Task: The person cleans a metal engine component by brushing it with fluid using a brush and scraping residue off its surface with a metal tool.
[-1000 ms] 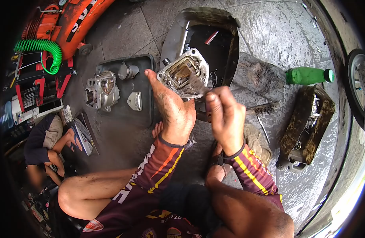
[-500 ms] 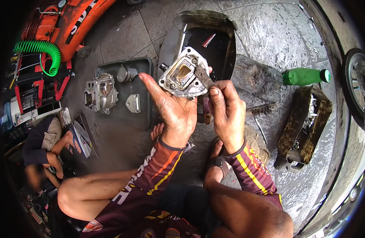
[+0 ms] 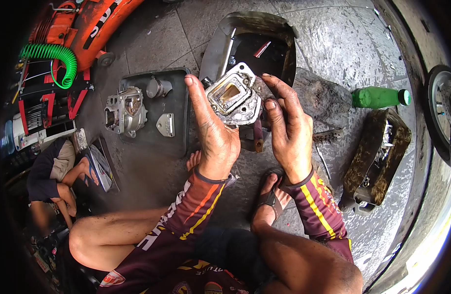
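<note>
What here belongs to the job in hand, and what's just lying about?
Job in hand:
- metal engine casting in left hand, right hand beside it
- probably piston and small triangular plate on dark tray

Apparently just lying about:
- green bottle
- grimy trough-shaped cover
- wheel

The engine part [image 3: 240, 111] is of dull grey metal, and its face looks rough with dirt. Far left, the coiled hose [image 3: 66, 61] seems glossy plastic; at right, the bottle [image 3: 377, 98] is shiny plastic. The left tray [image 3: 181, 120] looks matt.
</note>
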A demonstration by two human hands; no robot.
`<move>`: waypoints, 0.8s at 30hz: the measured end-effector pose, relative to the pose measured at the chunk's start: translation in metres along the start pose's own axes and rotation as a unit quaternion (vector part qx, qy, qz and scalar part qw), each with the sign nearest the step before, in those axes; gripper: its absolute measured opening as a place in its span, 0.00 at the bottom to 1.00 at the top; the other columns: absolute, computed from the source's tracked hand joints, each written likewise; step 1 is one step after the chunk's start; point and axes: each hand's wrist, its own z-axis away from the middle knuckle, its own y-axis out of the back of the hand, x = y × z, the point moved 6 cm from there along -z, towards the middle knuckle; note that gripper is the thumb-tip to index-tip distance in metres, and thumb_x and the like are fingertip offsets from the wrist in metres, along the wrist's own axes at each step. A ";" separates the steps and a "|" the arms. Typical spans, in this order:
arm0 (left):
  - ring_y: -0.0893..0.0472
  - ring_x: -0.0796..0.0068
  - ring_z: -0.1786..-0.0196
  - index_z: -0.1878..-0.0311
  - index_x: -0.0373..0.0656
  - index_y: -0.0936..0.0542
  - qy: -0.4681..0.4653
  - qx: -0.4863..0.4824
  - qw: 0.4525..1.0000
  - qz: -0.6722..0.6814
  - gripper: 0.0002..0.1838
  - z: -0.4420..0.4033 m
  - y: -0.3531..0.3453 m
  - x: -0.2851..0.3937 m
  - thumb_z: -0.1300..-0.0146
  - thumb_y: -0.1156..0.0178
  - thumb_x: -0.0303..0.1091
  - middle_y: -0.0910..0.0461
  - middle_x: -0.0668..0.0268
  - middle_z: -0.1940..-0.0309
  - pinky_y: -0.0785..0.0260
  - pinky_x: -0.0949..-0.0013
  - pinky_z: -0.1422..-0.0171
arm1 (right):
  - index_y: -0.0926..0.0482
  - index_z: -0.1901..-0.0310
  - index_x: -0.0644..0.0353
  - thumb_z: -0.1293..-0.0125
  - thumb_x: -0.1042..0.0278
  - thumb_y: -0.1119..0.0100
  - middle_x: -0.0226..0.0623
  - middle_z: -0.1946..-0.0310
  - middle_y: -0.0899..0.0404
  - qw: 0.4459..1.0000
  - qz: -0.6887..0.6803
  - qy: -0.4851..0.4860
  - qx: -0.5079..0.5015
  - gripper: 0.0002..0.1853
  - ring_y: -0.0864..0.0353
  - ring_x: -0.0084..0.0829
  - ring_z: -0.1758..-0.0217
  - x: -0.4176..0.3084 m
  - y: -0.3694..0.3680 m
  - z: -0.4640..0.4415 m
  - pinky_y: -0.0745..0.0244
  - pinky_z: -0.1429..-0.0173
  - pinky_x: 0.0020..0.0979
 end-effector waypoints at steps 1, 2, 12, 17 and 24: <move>0.18 0.64 0.45 0.24 0.50 0.44 0.000 0.000 1.000 0.000 0.46 0.002 -0.001 0.002 0.34 0.48 0.72 0.28 0.57 0.41 0.17 0.59 0.47 | 0.25 0.36 0.55 0.28 0.75 0.45 0.42 0.55 0.14 0.999 -0.015 -0.028 -0.005 0.20 0.14 0.33 0.72 0.001 0.000 0.000 0.20 0.65 0.33; 0.19 0.64 0.43 0.24 0.52 0.45 0.009 -0.001 1.000 -0.006 0.45 0.004 -0.002 0.003 0.33 0.48 0.71 0.29 0.57 0.39 0.17 0.59 0.46 | 0.24 0.36 0.55 0.29 0.76 0.45 0.41 0.49 0.14 0.998 -0.030 -0.057 -0.008 0.20 0.12 0.33 0.71 0.002 0.001 0.001 0.19 0.63 0.33; 0.35 0.66 0.27 0.19 0.44 0.55 0.064 -0.062 0.996 -0.029 0.52 0.009 -0.008 0.005 0.31 0.50 0.70 0.44 0.62 0.24 0.36 0.59 0.26 | 0.23 0.36 0.59 0.31 0.83 0.47 0.43 0.40 0.19 0.998 0.030 0.048 -0.016 0.22 0.16 0.34 0.40 -0.003 -0.002 0.011 0.22 0.41 0.31; 0.16 0.60 0.47 0.25 0.50 0.40 0.013 0.022 0.999 -0.025 0.42 0.007 0.001 0.001 0.32 0.46 0.68 0.28 0.56 0.38 0.16 0.50 0.49 | 0.22 0.37 0.60 0.31 0.83 0.47 0.42 0.41 0.19 0.998 0.034 0.053 -0.025 0.22 0.15 0.38 0.42 -0.007 0.009 -0.010 0.20 0.43 0.30; 0.28 0.68 0.32 0.19 0.45 0.54 0.047 -0.025 0.998 -0.046 0.50 0.006 -0.002 0.008 0.30 0.49 0.68 0.40 0.61 0.27 0.28 0.61 0.32 | 0.21 0.37 0.59 0.32 0.82 0.45 0.42 0.42 0.18 0.994 0.067 0.047 -0.066 0.21 0.16 0.41 0.42 -0.003 0.003 0.000 0.20 0.42 0.32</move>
